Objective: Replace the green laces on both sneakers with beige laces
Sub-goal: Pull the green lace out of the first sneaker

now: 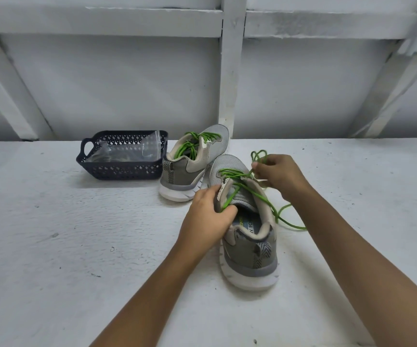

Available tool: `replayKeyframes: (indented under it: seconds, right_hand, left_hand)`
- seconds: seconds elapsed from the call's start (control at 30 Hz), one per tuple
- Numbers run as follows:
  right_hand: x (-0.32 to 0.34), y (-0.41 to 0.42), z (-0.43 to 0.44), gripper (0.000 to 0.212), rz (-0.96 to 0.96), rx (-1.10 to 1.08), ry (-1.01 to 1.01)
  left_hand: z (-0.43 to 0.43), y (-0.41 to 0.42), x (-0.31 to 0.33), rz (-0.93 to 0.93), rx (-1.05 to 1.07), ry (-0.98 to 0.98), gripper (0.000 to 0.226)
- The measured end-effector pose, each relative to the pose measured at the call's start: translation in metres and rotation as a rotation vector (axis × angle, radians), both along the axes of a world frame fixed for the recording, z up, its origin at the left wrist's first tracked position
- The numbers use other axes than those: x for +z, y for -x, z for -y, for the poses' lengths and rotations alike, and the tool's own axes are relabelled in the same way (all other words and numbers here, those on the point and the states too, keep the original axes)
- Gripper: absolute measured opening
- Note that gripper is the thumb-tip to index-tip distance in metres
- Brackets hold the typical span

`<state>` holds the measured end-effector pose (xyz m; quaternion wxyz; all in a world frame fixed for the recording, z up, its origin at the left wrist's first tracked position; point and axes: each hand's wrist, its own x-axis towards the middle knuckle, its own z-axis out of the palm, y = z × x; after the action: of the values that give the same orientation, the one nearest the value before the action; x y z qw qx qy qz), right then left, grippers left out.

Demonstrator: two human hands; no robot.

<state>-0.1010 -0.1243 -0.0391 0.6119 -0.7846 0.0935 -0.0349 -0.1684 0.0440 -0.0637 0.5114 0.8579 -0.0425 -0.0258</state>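
Observation:
Two grey sneakers stand on the white surface, toes pointing away from me. The near sneaker [248, 246] is in front of me; my left hand [208, 216] grips its left collar beside the tongue. My right hand [278, 175] pinches the green lace [265, 196] and holds it up and to the right of the shoe, a loop showing above my fingers. The lace still crosses the front eyelets, and a loose length trails over the shoe's right side onto the surface. The far sneaker [192, 164] stands behind, fully laced in green.
A dark blue plastic basket [123, 169] sits left of the far sneaker, holding a clear plastic bag [125, 151] with something beige inside. A white wall with beams rises just behind the shoes.

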Motion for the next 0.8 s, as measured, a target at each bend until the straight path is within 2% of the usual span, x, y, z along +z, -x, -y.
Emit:
replayKeyframes:
  seconds: [0.17,0.2,0.3,0.37,0.47,0.63,0.8]
  right_hand:
    - [0.013,-0.012,0.026,0.009,0.209,-0.373,-0.248]
    - [0.012,-0.013,0.026,0.007,0.214,-0.376,-0.280]
    - [0.003,-0.008,0.018,0.037,0.080,-0.299,-0.320]
    - [-0.001,0.000,0.010,0.043,-0.038,-0.206,-0.225]
    - [-0.003,0.009,-0.002,0.041,-0.109,-0.021,-0.036]
    - [-0.004,0.003,-0.012,0.029,-0.077,-0.005,0.117]
    - [0.002,-0.007,-0.001,0.028,0.026,-0.122,-0.125]
  left_hand:
    - [0.001,0.001,0.002,0.004,0.005,0.000,0.064]
    - [0.001,0.001,0.002,0.007,0.004,0.000,0.061]
    - [0.001,0.002,0.002,0.012,0.001,-0.003,0.054]
    - [0.001,0.001,0.003,0.015,0.001,-0.004,0.042]
    - [0.000,0.002,0.003,0.015,-0.005,-0.005,0.034]
    - [0.001,0.003,0.004,0.007,-0.001,0.019,0.049]
    - [-0.001,0.003,0.004,-0.004,-0.006,-0.005,0.056]
